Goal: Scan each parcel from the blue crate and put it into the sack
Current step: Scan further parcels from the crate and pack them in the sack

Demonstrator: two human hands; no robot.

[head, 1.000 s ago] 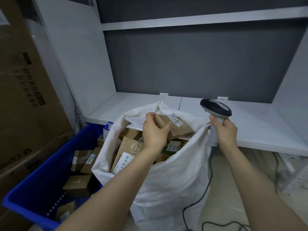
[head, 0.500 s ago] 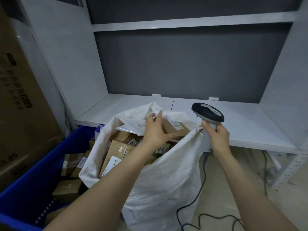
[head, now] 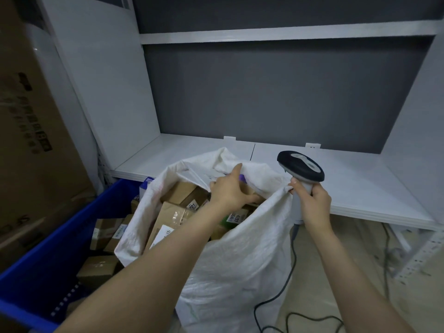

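The white woven sack (head: 240, 260) stands open in the middle, filled with several brown labelled parcels (head: 173, 215). My left hand (head: 228, 191) reaches into its mouth with fingers straight, resting on a brown parcel (head: 247, 188) at the top of the pile. My right hand (head: 310, 203) grips the handle of the grey and black barcode scanner (head: 300, 165) and holds the sack's right rim against it. The blue crate (head: 43, 267) sits left of the sack with a few cardboard parcels (head: 98, 267) inside.
A white shelf (head: 360, 188) runs behind the sack, with a grey back wall and a second shelf above. A large cardboard box (head: 36, 140) stands at the left. The scanner cable (head: 276, 306) trails over the floor at the lower right.
My left hand carried the brown parcel down into the sack's mouth and its fingers straightened off it. My right hand kept the scanner and the sack's rim.
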